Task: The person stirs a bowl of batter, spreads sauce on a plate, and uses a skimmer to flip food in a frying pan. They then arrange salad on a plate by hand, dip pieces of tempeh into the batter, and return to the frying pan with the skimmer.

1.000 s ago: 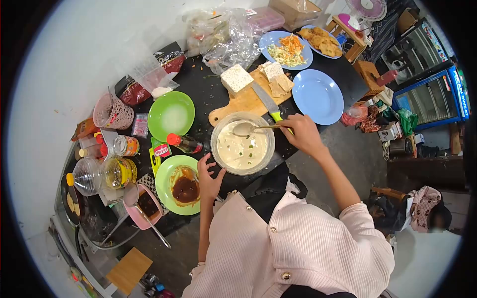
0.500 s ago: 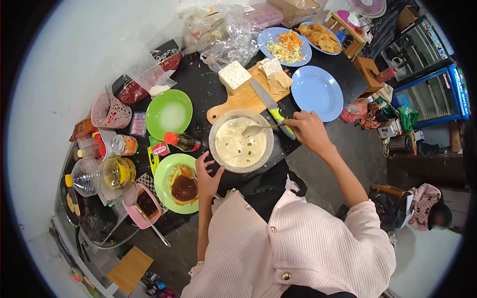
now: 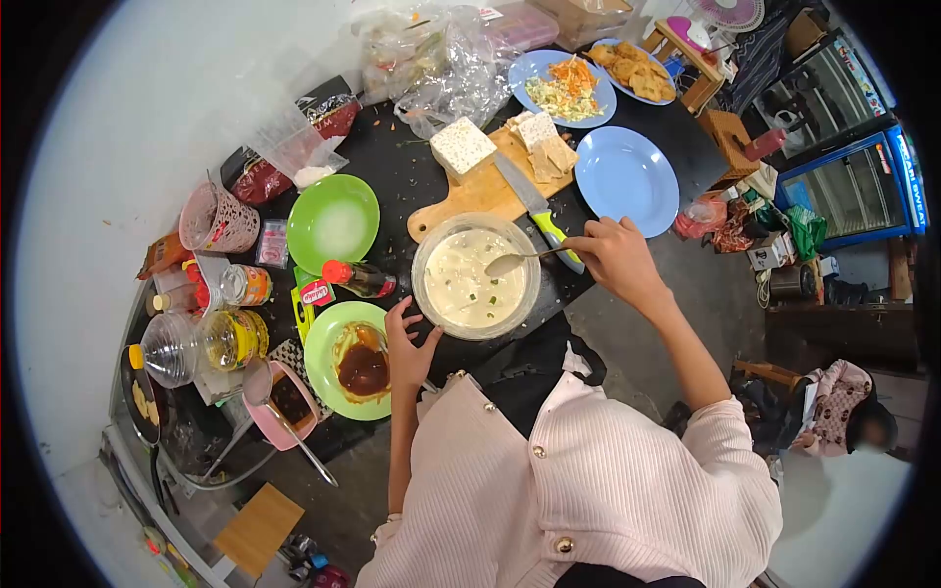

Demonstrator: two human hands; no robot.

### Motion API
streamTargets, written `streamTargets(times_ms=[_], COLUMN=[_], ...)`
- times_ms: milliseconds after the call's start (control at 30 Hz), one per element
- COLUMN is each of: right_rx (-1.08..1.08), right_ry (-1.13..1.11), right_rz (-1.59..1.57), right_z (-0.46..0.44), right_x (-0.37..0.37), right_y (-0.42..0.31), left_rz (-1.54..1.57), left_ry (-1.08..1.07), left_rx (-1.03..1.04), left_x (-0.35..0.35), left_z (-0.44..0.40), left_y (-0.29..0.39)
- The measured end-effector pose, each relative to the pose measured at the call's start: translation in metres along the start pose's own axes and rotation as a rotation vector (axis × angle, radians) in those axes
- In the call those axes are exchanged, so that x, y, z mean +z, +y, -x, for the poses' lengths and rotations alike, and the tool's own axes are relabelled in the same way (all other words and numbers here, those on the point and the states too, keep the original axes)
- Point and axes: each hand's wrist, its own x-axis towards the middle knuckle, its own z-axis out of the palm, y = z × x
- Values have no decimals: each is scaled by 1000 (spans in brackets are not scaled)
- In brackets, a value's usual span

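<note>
My right hand (image 3: pixel 619 260) is closed round the handle of a metal spoon (image 3: pixel 505 265), whose bowl dips at the surface of the batter. Pale creamy batter with green bits fills a clear round tub (image 3: pixel 421 309). Beside the tub's lower left side is my left hand (image 3: pixel 410 343), fingers spread and thumb at or near its wall. Behind the tub lies a wooden cutting board (image 3: pixel 446 209) with a white speckled block of tempeh (image 3: pixel 463 147), thin cut slices (image 3: pixel 549 155) and a knife (image 3: pixel 520 184). The knife's yellow-green handle passes beneath the spoon handle.
A blue plate (image 3: pixel 627 167) sits right of the board; another (image 3: pixel 524 73) holds shredded vegetables. To the left are a green plate (image 3: pixel 306 211), a sauce bottle (image 3: pixel 368 281), a light green plate (image 3: pixel 323 387) with brown sauce, and a pink container (image 3: pixel 265 421) with a ladle (image 3: pixel 304 446).
The spoon has shifted slightly right and down in the batter, and my right hand has moved slightly with it. My left hand stays in place.
</note>
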Motion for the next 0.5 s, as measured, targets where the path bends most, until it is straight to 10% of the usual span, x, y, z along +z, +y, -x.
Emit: streamTargets(times_ms=[500], right_rx=[91], right_ry=[76], right_rz=[-60], right_z=[7], right_x=[-10], right_y=[-10], left_rz=[19], left_ry=[7], left_rx=[5], left_x=[1], left_z=[1], left_y=[-2])
